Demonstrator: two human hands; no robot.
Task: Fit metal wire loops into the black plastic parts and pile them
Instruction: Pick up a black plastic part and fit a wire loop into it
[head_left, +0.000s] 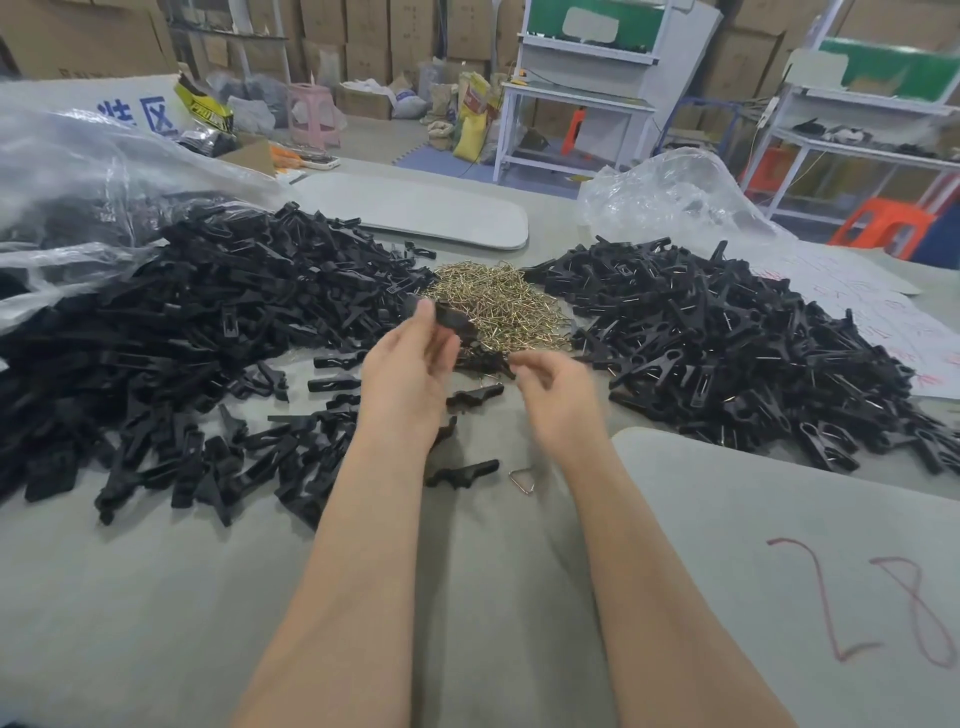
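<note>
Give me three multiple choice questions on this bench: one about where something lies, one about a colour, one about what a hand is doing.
1. Where does the heap of wire loops lie?
A) between the left black pile and the right black pile
B) on a numbered pad
C) inside a clear bag

2. What colour is the number on the near grey pad?
A) blue
B) red
C) green

3. What is the left hand doing?
A) lying flat
B) holding a black plastic part
C) pulling a bag

Answers: 1 A, the golden heap sits between both piles; 2 B, the 28 is drawn in red; 3 B, its fingers pinch the part.
</note>
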